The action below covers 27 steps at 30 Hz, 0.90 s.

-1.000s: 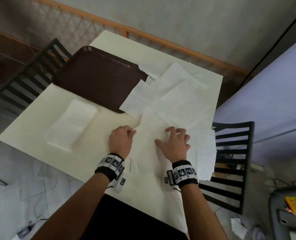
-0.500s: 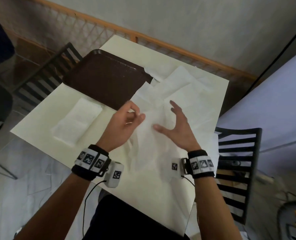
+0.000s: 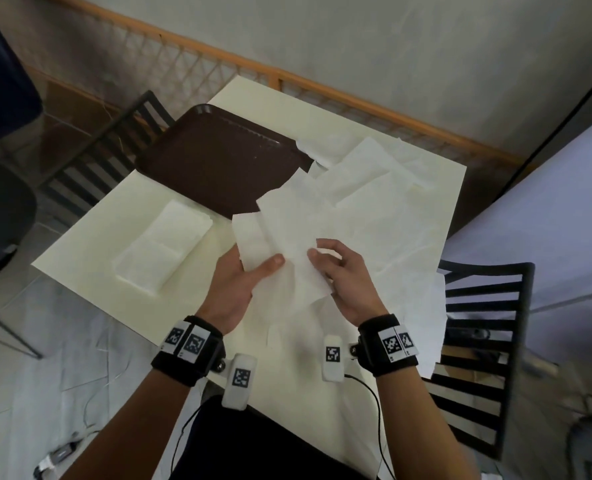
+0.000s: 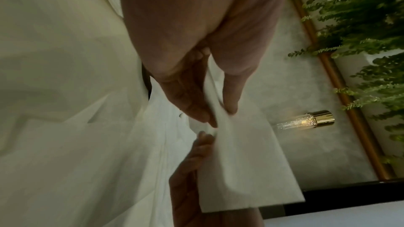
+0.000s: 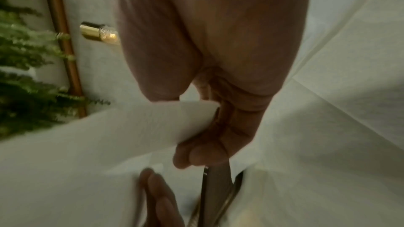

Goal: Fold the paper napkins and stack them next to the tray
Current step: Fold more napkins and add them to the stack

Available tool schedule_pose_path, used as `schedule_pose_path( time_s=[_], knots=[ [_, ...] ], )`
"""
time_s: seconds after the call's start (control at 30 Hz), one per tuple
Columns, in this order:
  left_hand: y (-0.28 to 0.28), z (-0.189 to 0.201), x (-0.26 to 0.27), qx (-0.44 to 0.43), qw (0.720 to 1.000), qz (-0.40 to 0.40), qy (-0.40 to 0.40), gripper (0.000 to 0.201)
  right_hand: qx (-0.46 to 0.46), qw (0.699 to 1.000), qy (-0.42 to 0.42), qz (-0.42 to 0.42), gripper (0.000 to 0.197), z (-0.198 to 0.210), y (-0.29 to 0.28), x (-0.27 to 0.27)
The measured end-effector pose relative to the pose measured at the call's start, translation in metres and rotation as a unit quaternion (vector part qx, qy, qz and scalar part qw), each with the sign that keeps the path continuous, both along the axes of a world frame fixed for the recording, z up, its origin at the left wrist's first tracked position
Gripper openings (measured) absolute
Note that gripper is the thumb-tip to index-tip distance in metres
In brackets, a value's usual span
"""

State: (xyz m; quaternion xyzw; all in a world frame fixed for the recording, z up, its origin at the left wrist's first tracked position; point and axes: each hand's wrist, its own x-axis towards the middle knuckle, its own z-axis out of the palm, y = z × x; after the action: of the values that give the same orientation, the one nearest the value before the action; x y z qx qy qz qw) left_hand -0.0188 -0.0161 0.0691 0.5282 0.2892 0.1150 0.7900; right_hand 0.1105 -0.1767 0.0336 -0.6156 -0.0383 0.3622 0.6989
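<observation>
Both hands hold one white paper napkin point(image 3: 280, 230) up over the table's near middle. My left hand point(image 3: 253, 271) pinches its left part between thumb and fingers, and the left wrist view shows that pinch point(image 4: 218, 115) on the napkin point(image 4: 240, 161). My right hand point(image 3: 336, 268) grips the right edge with curled fingers. In the right wrist view this hand point(image 5: 203, 144) curls round the napkin point(image 5: 142, 127). A stack of folded napkins point(image 3: 163, 251) lies left of the hands, just in front of the dark brown tray point(image 3: 218, 161).
Several loose unfolded napkins point(image 3: 374, 202) cover the right half of the cream table point(image 3: 90, 268), some overhanging the right edge. Black slatted chairs stand at the left point(image 3: 107, 161) and right point(image 3: 478, 341). A wooden railing point(image 3: 322, 95) runs behind the table.
Both hands were lying on a napkin on the table a second ago. They have risen and taken hold of it, and it is now off the surface.
</observation>
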Motion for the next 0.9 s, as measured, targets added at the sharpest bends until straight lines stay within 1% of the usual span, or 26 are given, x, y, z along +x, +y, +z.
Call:
schedule_pose_path(
  time_s=[0.07, 0.1, 0.17, 0.27, 0.37, 0.4, 0.47, 0.53, 0.57, 0.6, 0.7, 0.73, 0.83, 0.9],
  knots=[
    [-0.001, -0.006, 0.000, 0.007, 1.000, 0.019, 0.011, 0.033, -0.041, 0.997, -0.033, 0.057, 0.048, -0.008, 0.004, -0.009],
    [-0.001, -0.008, 0.000, 0.010, 0.999, 0.024, 0.019, 0.030, -0.048, 0.995, -0.039, 0.080, 0.053, -0.012, 0.006, -0.013],
    [0.002, -0.009, -0.002, 0.017, 0.999, 0.026, 0.033, 0.027, -0.028, 0.993, -0.034, 0.107, 0.056, -0.015, 0.010, -0.019],
    [0.011, -0.013, -0.007, 0.011, 0.999, 0.023, 0.040, 0.029, 0.002, 0.988, -0.056, 0.141, 0.052, -0.010, 0.021, -0.025],
    [0.024, -0.016, -0.015, -0.024, 0.999, 0.025, 0.033, 0.031, -0.008, 0.975, -0.108, 0.195, 0.038, -0.006, 0.032, -0.027],
    [0.030, -0.016, -0.018, -0.027, 0.999, 0.032, 0.031, 0.032, -0.014, 0.973, -0.114, 0.200, 0.031, -0.005, 0.036, -0.027],
    [0.042, -0.013, -0.023, -0.006, 0.998, 0.056, 0.041, 0.032, -0.030, 0.981, -0.091, 0.171, 0.021, -0.001, 0.044, -0.027],
    [0.056, -0.010, -0.028, 0.027, 0.996, 0.062, 0.055, 0.033, -0.045, 0.988, -0.051, 0.136, 0.037, 0.002, 0.056, -0.027],
    [0.064, -0.008, -0.030, 0.042, 0.996, 0.054, 0.060, 0.034, -0.049, 0.989, -0.044, 0.135, 0.044, 0.003, 0.065, -0.028],
    [0.073, -0.005, -0.032, 0.057, 0.996, 0.040, 0.063, 0.035, -0.049, 0.988, -0.048, 0.141, 0.043, 0.005, 0.075, -0.030],
    [0.101, 0.004, -0.038, 0.089, 0.994, -0.010, 0.056, 0.037, -0.054, 0.981, -0.109, 0.153, 0.019, 0.006, 0.111, -0.043],
    [0.113, 0.008, -0.040, 0.093, 0.994, -0.019, 0.052, 0.040, -0.046, 0.981, -0.112, 0.150, 0.015, 0.006, 0.124, -0.047],
    [0.152, 0.019, -0.049, 0.105, 0.993, -0.037, 0.046, 0.050, 0.010, 0.988, -0.067, 0.138, 0.012, 0.005, 0.158, -0.060],
    [0.183, 0.022, -0.053, 0.141, 0.987, -0.048, 0.051, 0.047, 0.038, 0.992, -0.031, 0.120, 0.013, 0.005, 0.182, -0.067]
  ],
)
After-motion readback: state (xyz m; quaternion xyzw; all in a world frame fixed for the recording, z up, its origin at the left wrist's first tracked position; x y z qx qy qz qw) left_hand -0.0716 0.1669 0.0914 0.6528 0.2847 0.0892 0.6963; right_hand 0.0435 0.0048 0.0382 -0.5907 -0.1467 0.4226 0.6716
